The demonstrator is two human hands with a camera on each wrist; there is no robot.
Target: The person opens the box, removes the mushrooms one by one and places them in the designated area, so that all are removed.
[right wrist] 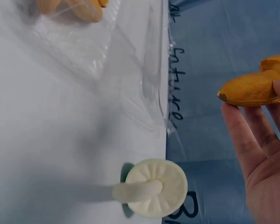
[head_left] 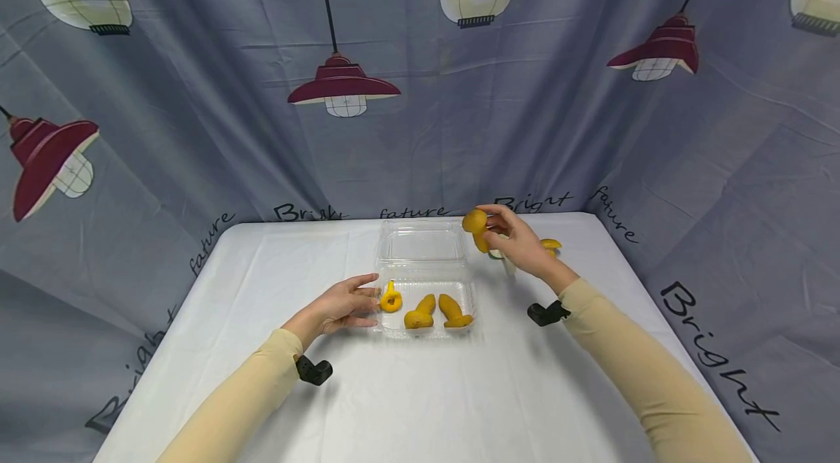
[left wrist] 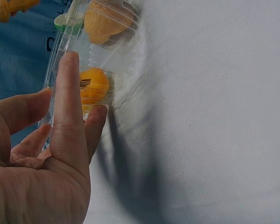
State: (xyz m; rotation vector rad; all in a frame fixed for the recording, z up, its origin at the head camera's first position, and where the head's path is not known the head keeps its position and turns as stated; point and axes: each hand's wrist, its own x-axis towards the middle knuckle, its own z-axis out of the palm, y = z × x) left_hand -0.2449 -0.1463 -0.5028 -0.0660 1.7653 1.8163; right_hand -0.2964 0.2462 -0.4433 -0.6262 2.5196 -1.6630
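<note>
My right hand (head_left: 515, 237) pinches a yellow-brown toy mushroom (head_left: 475, 221) between thumb and fingertips, raised above the far part of the table. In the right wrist view the held mushroom (right wrist: 252, 88) shows its long rounded stem. My left hand (head_left: 344, 305) has its fingers spread and loosely bent at the left side of a clear plastic box (head_left: 426, 334). Inside the box lie a bright yellow ring-topped mushroom (head_left: 391, 300) and two yellow-brown mushrooms (head_left: 421, 312). The left wrist view shows the fingertips right at the box wall.
The box's clear lid (head_left: 423, 243) is folded back behind it. A cream mushroom with a green cap (right wrist: 165, 203) stands upside down beside the box, partly behind my right hand in the head view. Farther right lies another yellow mushroom (head_left: 551, 244). A printed curtain (head_left: 420, 149) rises behind the table.
</note>
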